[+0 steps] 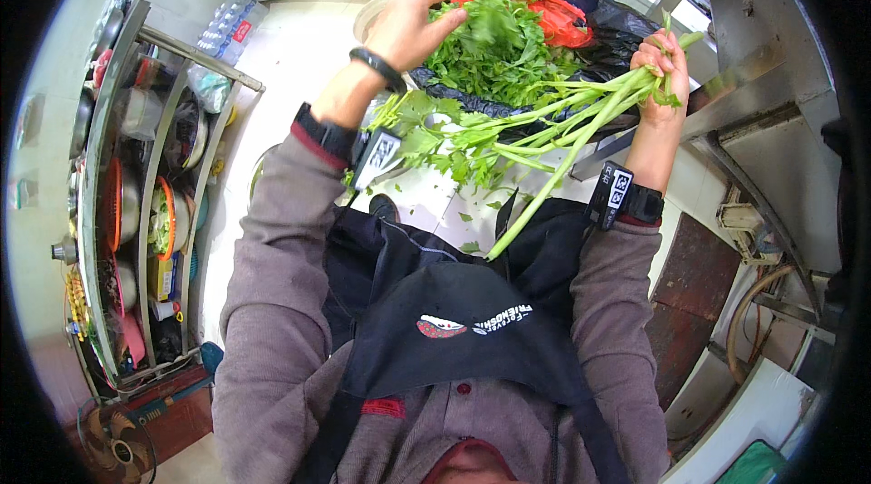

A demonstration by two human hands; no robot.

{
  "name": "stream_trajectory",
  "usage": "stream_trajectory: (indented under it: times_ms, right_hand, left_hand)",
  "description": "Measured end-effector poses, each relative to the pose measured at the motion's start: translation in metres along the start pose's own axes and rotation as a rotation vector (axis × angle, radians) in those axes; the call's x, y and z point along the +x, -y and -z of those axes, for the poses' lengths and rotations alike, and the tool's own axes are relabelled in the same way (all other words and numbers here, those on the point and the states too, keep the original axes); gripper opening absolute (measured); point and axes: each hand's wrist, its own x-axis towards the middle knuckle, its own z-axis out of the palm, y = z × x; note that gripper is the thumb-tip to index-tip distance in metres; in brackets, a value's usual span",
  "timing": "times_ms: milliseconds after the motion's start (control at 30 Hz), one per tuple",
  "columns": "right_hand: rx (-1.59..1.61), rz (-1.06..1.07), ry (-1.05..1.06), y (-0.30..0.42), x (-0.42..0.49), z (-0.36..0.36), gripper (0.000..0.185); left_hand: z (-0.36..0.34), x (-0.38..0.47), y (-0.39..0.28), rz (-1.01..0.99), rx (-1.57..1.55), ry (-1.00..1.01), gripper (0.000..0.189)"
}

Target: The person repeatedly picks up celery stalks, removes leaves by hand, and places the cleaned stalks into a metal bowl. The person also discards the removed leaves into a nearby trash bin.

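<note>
My right hand grips a bunch of leafy celery stalks by the stem ends. The stalks slant down to the left, and their leafy tops spread out over the floor in front of my apron. One longer stem hangs toward my lap. My left hand, fingers apart, is over the left rim of a bin lined with a black plastic bag. Below and beside its fingers lies a heap of green celery leaves, with some blurred leaves near the fingertips. A red plastic bag shows among them.
A metal rack with bowls and baskets stands at left, near packed water bottles. At right are a metal table frame and a hose. Leaf scraps lie on the tiled floor. A fan sits lower left.
</note>
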Motion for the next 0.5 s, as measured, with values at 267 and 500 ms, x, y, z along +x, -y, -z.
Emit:
stream_trajectory:
  times_ms: [267, 500]
  right_hand:
    - [-0.02, 0.009, 0.02, -0.007, 0.002, -0.007, 0.013]
    - [0.023, -0.11, 0.133, -0.034, 0.002, -0.023, 0.015]
  left_hand:
    - [0.0, -0.098, -0.074, 0.276, -0.519, 0.35, 0.026]
    - [-0.01, -0.114, -0.074, 0.461, -0.871, 0.369, 0.031]
